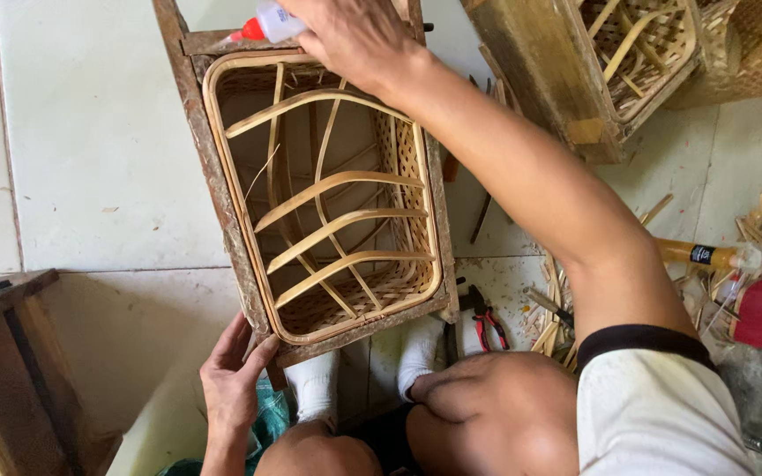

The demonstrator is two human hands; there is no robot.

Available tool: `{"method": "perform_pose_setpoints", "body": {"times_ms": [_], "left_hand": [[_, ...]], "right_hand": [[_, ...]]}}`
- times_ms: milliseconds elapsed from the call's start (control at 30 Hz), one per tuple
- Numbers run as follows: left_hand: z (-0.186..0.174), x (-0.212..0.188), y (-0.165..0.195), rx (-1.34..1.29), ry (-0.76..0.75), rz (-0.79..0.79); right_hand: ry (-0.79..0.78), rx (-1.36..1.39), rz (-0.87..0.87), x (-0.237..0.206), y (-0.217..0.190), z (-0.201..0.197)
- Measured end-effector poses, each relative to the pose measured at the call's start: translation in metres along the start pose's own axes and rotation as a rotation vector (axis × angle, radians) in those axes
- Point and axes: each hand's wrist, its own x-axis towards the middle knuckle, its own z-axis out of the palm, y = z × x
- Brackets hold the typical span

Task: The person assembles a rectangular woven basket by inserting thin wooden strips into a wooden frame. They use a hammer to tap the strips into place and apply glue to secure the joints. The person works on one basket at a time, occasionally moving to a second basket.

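Left hand [231, 379] is closed in a grip on the near corner of the rough wooden mould frame [213, 176], just beyond the white-socked feet [315, 388]. Inside the frame sits the rectangular woven bamboo basket [332, 203], long axis running near to far. At the basket's far rim, right hand [354, 35] is wrapped around a small white glue bottle with red nozzle [266, 22], tip pointing left.

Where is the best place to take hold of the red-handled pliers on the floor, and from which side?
Probably by the two red handles of the pliers, with the hand coming from above. They lie flat on the tile floor beside the socked foot, handles slightly spread toward the viewer, so fingers can close around both. The bamboo scraps crowd the right side.
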Motion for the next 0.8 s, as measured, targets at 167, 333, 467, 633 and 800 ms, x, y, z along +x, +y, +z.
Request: {"method": "perform_pose_setpoints", "body": {"times_ms": [167,333,467,633,800], "left_hand": [[-0.001,0.000,-0.001,-0.008,0.007,0.005],[-0.001,0.000,0.001,-0.035,-0.012,0.013],[0.000,0.000,0.002,-0.003,0.004,0.001],[0.000,0.000,0.003,-0.015,0.001,0.007],[-0.001,-0.001,0.002,-0.011,0.015,-0.006]], "right_hand": [[0.059,-0.077,-0.001,-0.025,-0.013,-0.016],[0.084,-0.160,-0.008,-0.025,-0.024,-0.026],[0.084,-0.174,-0.042,-0.016,-0.027,-0.023],[0.071,-0.231,-0.064,-0.011,-0.029,-0.028],[0.049,-0.228,-0.040,-0.027,-0.023,-0.044]]}}
